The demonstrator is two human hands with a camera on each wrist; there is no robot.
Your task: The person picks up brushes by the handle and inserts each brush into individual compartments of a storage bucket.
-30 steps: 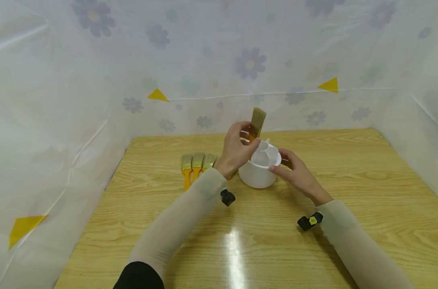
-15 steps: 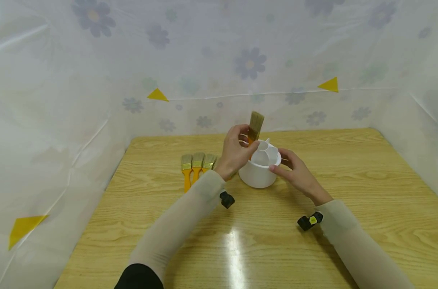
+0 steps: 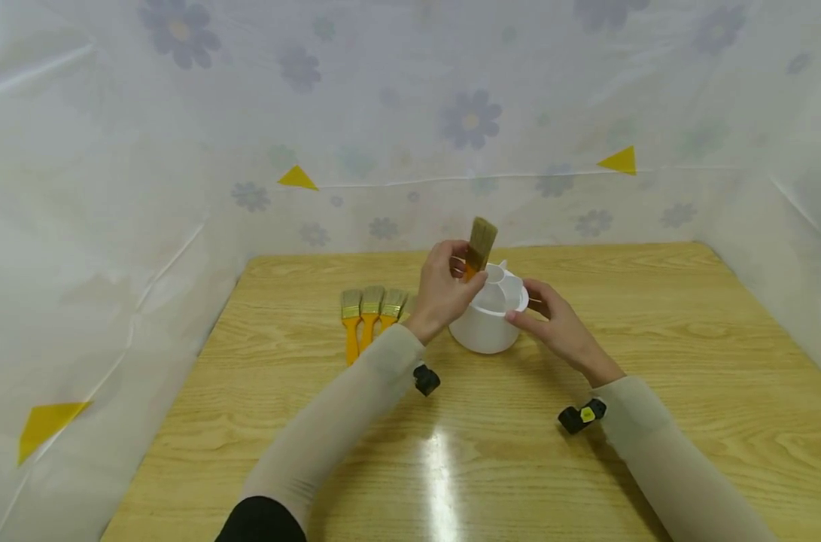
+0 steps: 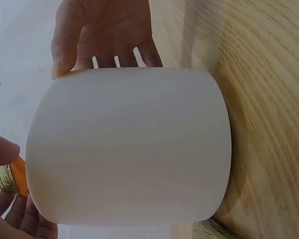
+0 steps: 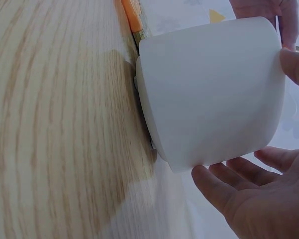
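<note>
My left hand [image 3: 444, 290] pinches a paintbrush [image 3: 481, 241] with its bristles pointing up. The orange handle goes down at the left rim of a white divided holder [image 3: 484, 335], and its lower end is hidden. In the left wrist view, thumb and fingers grip the brush [image 4: 20, 177] just below its gold ferrule. My right hand [image 3: 562, 327] holds the holder's right side, thumb near the rim. The right wrist view shows its fingers spread along the white wall [image 5: 214, 94]. The holder stands upright on the table.
Several more paintbrushes [image 3: 351, 305] with orange handles lie side by side on the wooden table [image 3: 505, 452], left of the holder and partly behind my left arm. Behind the table hangs a flowered plastic sheet [image 3: 383, 113] with yellow triangles.
My left hand and the paintbrush have sunk slightly, the bristles ending lower over the holder. The right hand and the holder stay in place.
</note>
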